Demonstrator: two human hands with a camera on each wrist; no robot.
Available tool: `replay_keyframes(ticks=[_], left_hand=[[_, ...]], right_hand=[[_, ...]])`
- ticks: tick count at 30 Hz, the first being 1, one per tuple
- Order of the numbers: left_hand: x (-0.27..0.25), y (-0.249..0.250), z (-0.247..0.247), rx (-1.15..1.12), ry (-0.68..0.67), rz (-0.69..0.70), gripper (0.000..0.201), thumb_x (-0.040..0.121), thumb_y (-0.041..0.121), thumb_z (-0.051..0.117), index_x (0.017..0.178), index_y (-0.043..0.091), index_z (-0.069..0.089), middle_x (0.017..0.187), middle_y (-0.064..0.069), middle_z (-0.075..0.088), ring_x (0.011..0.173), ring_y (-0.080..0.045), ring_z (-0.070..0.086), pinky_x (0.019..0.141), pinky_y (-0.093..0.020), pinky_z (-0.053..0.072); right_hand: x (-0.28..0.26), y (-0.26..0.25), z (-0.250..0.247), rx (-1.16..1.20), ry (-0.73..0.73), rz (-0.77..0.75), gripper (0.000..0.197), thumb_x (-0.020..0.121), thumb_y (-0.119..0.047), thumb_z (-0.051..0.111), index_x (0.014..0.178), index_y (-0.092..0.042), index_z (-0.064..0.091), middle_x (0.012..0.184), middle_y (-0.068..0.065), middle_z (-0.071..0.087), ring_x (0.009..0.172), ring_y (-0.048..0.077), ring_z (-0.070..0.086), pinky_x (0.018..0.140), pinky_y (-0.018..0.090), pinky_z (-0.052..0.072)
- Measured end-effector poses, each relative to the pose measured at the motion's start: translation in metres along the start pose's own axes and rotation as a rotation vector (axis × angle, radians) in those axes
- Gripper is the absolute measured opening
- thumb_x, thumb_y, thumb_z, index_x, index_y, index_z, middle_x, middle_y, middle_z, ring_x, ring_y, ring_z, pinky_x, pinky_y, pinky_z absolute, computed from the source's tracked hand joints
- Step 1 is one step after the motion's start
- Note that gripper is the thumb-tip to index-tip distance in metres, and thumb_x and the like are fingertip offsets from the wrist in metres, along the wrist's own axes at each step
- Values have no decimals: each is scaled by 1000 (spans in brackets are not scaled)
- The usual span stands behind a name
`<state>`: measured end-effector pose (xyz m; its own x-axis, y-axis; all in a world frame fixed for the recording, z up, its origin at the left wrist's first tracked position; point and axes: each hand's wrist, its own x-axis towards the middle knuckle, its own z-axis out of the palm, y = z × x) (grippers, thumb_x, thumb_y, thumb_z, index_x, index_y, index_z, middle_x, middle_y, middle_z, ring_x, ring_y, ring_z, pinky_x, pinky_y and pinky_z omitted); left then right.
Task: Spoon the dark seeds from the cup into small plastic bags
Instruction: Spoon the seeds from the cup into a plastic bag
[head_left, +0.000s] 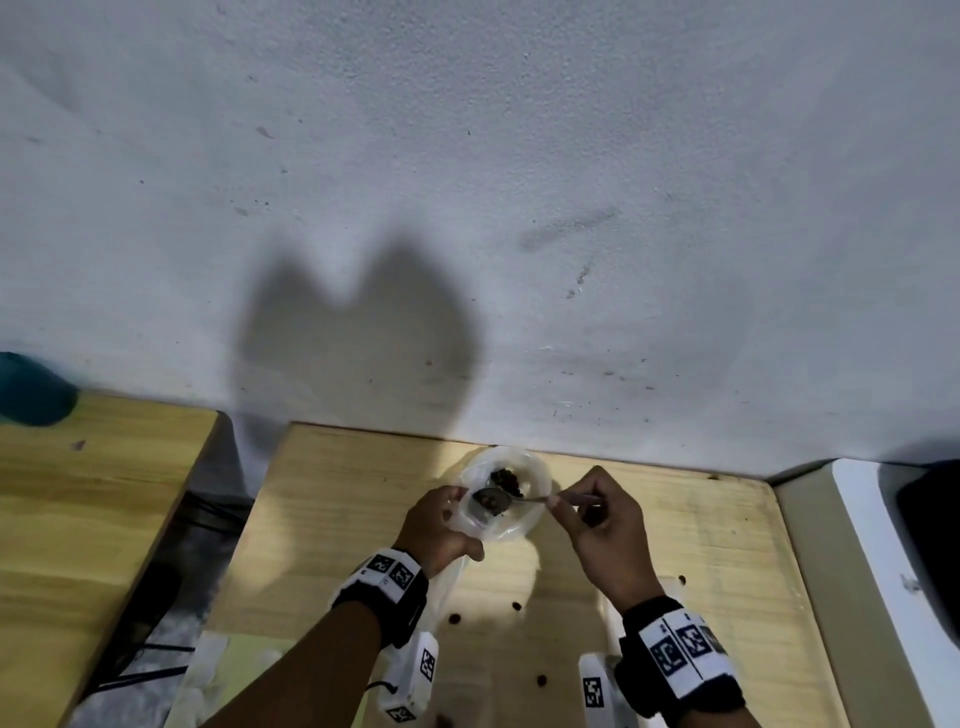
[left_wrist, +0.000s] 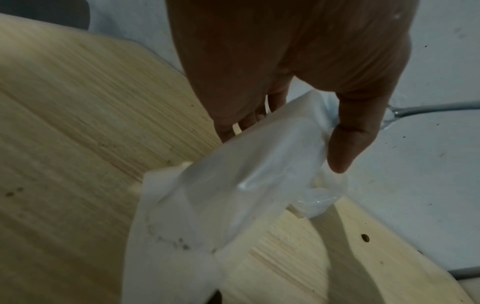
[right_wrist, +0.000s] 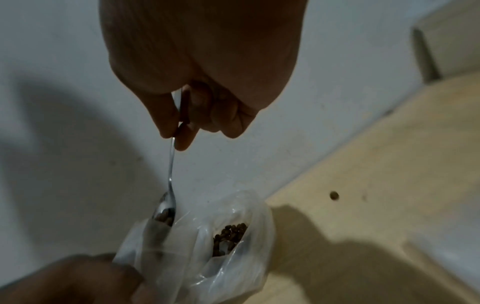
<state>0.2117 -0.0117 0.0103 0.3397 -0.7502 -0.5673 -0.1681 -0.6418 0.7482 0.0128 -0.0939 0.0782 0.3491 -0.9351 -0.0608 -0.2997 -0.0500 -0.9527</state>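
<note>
No readable text anywhere, only black-and-white square marker patterns on my wristbands (head_left: 685, 647).

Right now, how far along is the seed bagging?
Done: little that shows; a few spilled seeds lie on the table. In hand: the left hand holds a small plastic bag open while the right hand brings a loaded spoon to its mouth. Left: tipping this spoonful in, and the seeds still in the plastic-lined cup.
</note>
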Motion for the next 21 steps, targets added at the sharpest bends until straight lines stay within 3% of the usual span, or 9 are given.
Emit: replay_keyframes(ticks=[2, 4, 6, 8, 11, 14, 17, 19, 21], left_hand=[[1, 0, 0, -15, 1, -1, 86, 48, 16, 88, 128, 20, 53, 123, 0, 58, 106, -20, 57, 81, -28, 49], [0, 0, -1, -25, 3, -3, 87, 48, 17, 87, 127, 21, 53, 122, 1, 57, 108, -19, 56, 82, -28, 48], [-2, 0, -2, -37, 3, -1, 88, 50, 14, 87, 130, 21, 51, 123, 2, 55, 111, -19, 54, 83, -27, 46], [-4, -2, -2, -51, 6, 3, 90, 51, 13, 88, 131, 22, 50, 124, 2, 55, 110, -19, 55, 83, -27, 47], [-13, -5, -3, -67, 25, 16, 92, 49, 14, 88, 131, 25, 49, 124, 1, 54, 109, -19, 56, 81, -27, 50], [-22, -9, -3, -106, 67, 28, 88, 50, 10, 88, 126, 27, 49, 123, -1, 55, 109, -20, 56, 76, -24, 47], [-31, -10, -3, -148, 135, 66, 84, 50, 8, 88, 121, 29, 49, 123, 0, 55, 108, -19, 56, 73, -23, 47], [-38, -8, -5, -180, 181, 87, 81, 51, 10, 89, 119, 30, 50, 122, 0, 55, 106, -19, 57, 73, -25, 49], [-45, -5, -8, -196, 212, 115, 77, 51, 14, 88, 116, 32, 51, 118, 1, 56, 103, -18, 58, 74, -26, 50]], right_hand=[[-2, -3, 4, -37, -32, -33, 23, 82, -6, 78, 72, -13, 57, 70, -7, 66, 55, 2, 50, 56, 15, 39], [-1, 1, 4, 20, 45, -6, 23, 81, -6, 78, 73, -12, 58, 71, -2, 67, 57, 5, 53, 57, 18, 41], [0, 12, 1, 127, 203, 78, 23, 80, -4, 78, 72, -9, 57, 73, 7, 67, 69, 16, 62, 65, 26, 49], [1, 27, -3, 181, 344, 184, 26, 77, -2, 78, 70, -5, 53, 71, 14, 61, 73, 24, 60, 74, 37, 48], [-1, 47, 1, 139, 414, 400, 26, 68, -6, 77, 62, -6, 51, 61, 7, 50, 62, 22, 47, 67, 38, 42], [-1, 54, 14, 106, 378, 561, 26, 65, -11, 76, 56, -12, 52, 53, 6, 46, 53, 22, 43, 55, 33, 37], [-2, 56, 27, 113, 279, 638, 26, 70, -14, 79, 58, -14, 56, 47, 1, 49, 44, 20, 41, 48, 27, 33], [-4, 56, 26, 3, 196, 631, 25, 70, -29, 84, 60, -16, 65, 54, -2, 60, 54, 21, 54, 54, 29, 41], [-11, 49, 19, -162, 80, 611, 29, 70, -40, 84, 84, -16, 76, 87, 0, 73, 85, 25, 67, 73, 31, 50]])
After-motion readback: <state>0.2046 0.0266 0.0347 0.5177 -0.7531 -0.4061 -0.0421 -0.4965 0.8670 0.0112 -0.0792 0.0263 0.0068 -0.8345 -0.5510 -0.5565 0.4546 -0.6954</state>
